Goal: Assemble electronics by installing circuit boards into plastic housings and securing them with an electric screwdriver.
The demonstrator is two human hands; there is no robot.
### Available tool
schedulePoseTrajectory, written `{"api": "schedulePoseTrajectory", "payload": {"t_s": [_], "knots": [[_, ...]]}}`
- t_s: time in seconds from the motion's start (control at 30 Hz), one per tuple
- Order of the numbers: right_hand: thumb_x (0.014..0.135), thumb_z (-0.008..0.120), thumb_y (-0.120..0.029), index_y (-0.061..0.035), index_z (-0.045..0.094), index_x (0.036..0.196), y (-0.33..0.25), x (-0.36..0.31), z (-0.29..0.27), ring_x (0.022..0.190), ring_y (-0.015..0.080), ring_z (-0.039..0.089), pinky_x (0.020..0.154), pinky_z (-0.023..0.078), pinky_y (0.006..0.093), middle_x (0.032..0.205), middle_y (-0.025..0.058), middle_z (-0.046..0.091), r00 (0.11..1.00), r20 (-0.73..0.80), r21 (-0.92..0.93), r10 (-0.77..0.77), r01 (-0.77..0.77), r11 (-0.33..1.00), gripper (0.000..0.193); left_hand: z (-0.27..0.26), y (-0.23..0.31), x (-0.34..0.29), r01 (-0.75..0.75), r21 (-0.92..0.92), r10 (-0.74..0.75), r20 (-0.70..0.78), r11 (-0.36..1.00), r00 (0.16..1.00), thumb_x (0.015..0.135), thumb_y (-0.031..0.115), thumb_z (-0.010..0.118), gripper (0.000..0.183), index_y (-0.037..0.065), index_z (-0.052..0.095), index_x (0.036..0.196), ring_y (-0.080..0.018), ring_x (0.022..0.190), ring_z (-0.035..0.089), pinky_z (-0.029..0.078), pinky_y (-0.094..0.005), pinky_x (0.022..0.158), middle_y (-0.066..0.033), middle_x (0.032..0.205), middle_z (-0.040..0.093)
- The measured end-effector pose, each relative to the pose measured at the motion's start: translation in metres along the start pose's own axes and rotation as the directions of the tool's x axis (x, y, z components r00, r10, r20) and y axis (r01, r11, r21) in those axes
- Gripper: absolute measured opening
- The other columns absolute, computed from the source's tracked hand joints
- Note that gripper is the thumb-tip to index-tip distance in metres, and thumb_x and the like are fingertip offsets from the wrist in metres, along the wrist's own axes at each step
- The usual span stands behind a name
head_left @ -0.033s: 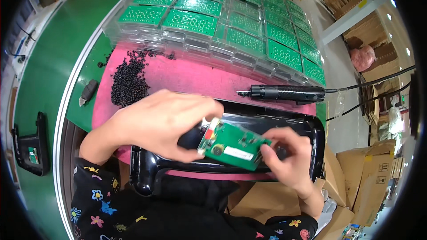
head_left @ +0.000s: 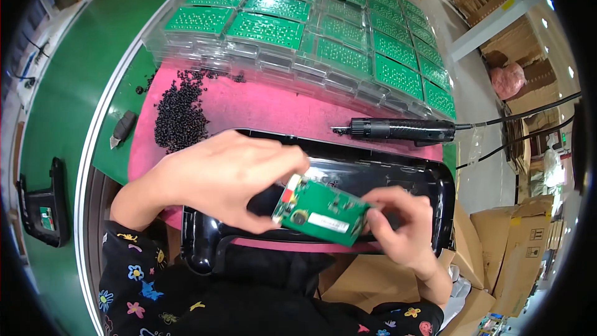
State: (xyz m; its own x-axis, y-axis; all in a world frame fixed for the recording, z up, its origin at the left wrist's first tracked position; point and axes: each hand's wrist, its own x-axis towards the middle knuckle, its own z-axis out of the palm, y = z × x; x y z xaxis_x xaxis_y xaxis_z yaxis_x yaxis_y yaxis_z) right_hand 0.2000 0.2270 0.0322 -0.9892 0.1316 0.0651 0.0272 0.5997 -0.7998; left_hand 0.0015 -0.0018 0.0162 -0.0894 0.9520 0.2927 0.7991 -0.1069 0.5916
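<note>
A green circuit board (head_left: 326,202) with a white label, a red part and a white connector is held tilted over a glossy black plastic housing (head_left: 410,177). My left hand (head_left: 224,177) spans the board's left end, thumb at the lower corner and fingers by the upper one. The right end is pinched between the thumb and fingers of my right hand (head_left: 403,227). The hollow housing lies partly hidden under the hands and board.
Black screws (head_left: 180,112) are heaped on the pink mat (head_left: 267,109). A corded electric screwdriver (head_left: 401,130) lies behind the housing. Clear trays (head_left: 286,65) of green boards stand at the back. Another black housing (head_left: 46,202) sits far left; cardboard boxes (head_left: 516,255) are at right.
The circuit board has shifted slightly left and toward me, with both hands still on it. My right hand has lowered a little.
</note>
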Motion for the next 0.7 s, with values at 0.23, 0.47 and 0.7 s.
{"api": "schedulePoseTrajectory", "payload": {"t_s": [0.23, 0.47, 0.7], "knots": [[0.080, 0.078, -0.005, 0.0011, 0.063, 0.118, -0.007, -0.016, 0.000, 0.072, 0.0070, 0.061, 0.062, 0.052, 0.0206, 0.091, 0.0052, 0.072, 0.923, 0.303, 0.218, 0.238, -0.310, 0.925, 0.041, 0.000, 0.004, -0.001, 0.086, 0.057, -0.102, 0.388, 0.995, 0.916, 0.073, 0.042, 0.080, 0.058, 0.001, 0.048, 0.099, -0.0349, 0.064, 0.065, 0.049, -0.0416, 0.052, -0.0119, 0.068, 0.061], [0.063, 0.089, -0.016, -0.0012, 0.062, 0.117, 0.026, 0.007, 0.004, 0.106, 0.0322, 0.063, 0.093, 0.050, 0.0395, 0.114, 0.0151, 0.064, 0.966, 0.170, -0.069, -0.193, 0.207, 0.976, 0.062, 0.003, 0.000, -0.003, 0.118, 0.159, -0.162, 0.298, 0.980, 0.941, 0.071, 0.042, 0.083, 0.057, 0.004, 0.048, 0.093, -0.0315, 0.060, 0.063, 0.046, -0.0401, 0.050, -0.0066, 0.066, 0.059], [0.061, 0.084, -0.013, -0.0044, 0.058, 0.121, 0.049, 0.019, 0.024, 0.115, 0.0332, 0.052, 0.101, 0.041, 0.0429, 0.122, 0.0142, 0.057, 0.975, 0.100, -0.155, -0.200, 0.214, 0.964, 0.066, 0.011, -0.005, -0.004, 0.170, 0.260, -0.224, 0.193, 0.951, 0.955, 0.074, 0.035, 0.081, 0.057, -0.001, 0.048, 0.104, -0.0341, 0.065, 0.067, 0.050, -0.0420, 0.053, -0.0132, 0.071, 0.064]]}}
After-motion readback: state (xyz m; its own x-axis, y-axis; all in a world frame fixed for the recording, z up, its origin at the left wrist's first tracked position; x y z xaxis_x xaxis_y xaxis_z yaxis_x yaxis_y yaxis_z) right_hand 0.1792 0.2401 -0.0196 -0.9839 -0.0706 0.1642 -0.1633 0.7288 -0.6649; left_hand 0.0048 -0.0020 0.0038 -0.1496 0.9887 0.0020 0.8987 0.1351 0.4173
